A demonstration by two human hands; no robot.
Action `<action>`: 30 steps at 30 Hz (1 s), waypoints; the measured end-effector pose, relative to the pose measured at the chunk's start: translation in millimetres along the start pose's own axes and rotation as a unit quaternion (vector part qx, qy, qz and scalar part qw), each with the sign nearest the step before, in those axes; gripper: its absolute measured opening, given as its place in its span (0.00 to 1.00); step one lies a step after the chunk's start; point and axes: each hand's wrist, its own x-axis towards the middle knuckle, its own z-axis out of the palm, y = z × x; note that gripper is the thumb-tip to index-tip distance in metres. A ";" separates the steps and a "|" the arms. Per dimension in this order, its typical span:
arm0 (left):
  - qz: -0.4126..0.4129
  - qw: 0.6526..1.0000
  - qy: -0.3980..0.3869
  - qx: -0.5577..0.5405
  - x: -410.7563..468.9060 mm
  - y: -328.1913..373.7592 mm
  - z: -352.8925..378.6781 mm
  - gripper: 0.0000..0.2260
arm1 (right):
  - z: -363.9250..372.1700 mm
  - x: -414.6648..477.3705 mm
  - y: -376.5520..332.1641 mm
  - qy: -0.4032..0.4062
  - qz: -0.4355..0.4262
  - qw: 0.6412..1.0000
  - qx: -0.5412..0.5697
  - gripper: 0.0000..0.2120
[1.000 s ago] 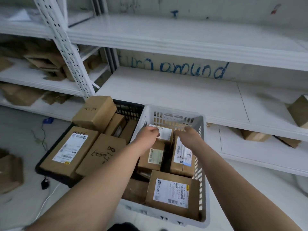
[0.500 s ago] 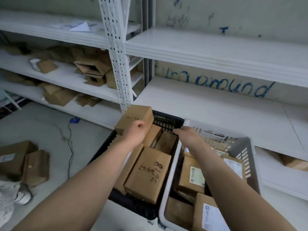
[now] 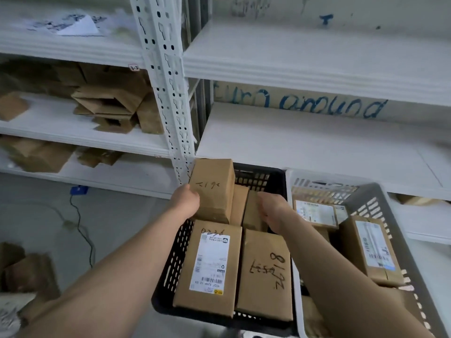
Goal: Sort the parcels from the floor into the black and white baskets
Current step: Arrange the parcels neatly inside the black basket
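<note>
Left hand grips rectangular cardboard box over slotted black basket; right hand unclear.

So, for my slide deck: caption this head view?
Left hand holds a hand-marked parcel in the black basket, right hand beside it, white basket alongside.

White metal shelving being lit softly, blue handwriting being carried on the wall behind, a black cable being trailed across the grey floor
</note>
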 end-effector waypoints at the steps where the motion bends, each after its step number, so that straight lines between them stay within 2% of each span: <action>1: -0.011 1.000 -0.006 0.006 9.4 -2.5 2.0 0.21 | 6.1 9.3 -0.1 -0.001 0.003 1.000 0.001 0.07; 4: -0.035 0.999 -0.016 0.001 29.4 -7.7 8.5 0.17 | 23.3 31.0 -3.6 -0.017 0.016 1.000 -0.005 0.16; 12: -0.073 0.996 -0.043 -0.020 60.3 -13.4 20.5 0.19 | 65.0 65.1 -8.0 -0.089 0.033 0.993 -0.067 0.18; 15: -0.069 0.995 -0.035 -0.055 68.4 -8.4 22.2 0.18 | 70.9 74.4 -6.2 -0.079 0.033 0.994 -0.070 0.25; 19: -0.051 0.996 -0.028 -0.070 76.6 2.3 18.7 0.17 | 66.3 78.2 -12.4 -0.052 0.002 0.997 -0.060 0.20; 23: -0.043 0.992 -0.053 -0.107 85.2 15.7 18.3 0.12 | 49.5 80.3 -16.7 -0.006 -0.015 1.000 -0.018 0.23; 26: -0.044 0.988 -0.070 -0.129 87.4 25.4 21.2 0.10 | 35.5 75.8 -19.6 -0.026 0.000 0.998 0.051 0.22; 30: -0.018 0.989 -0.071 -0.130 87.9 37.7 28.5 0.08 | 21.1 71.7 -16.5 -0.047 -0.009 0.994 0.096 0.15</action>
